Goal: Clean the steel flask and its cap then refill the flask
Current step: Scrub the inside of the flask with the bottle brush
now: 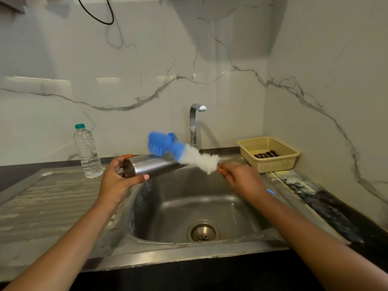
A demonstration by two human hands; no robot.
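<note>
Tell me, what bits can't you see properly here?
Head view:
- Brush: blurred by motion; its handle is hidden in the right hand.
- Flask far end: covered by the brush.
- Cap: nowhere in view.
- Dark striped thing in the basket: too small to name.

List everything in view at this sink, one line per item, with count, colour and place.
steel flask: one, silver, held sideways above the sink
bottle brush: one, blue and white, blurred, at the flask's far end
water bottle: one, clear with green cap, upright on the drainboard
tap: one, chrome, behind the sink
sink: one, steel, centre, drain at its bottom
basket: one, cream, on the counter at right, dark striped item inside
cable: one, black, on the wall at top
left hand: one, grips the flask
right hand: one, holds the brush
</note>
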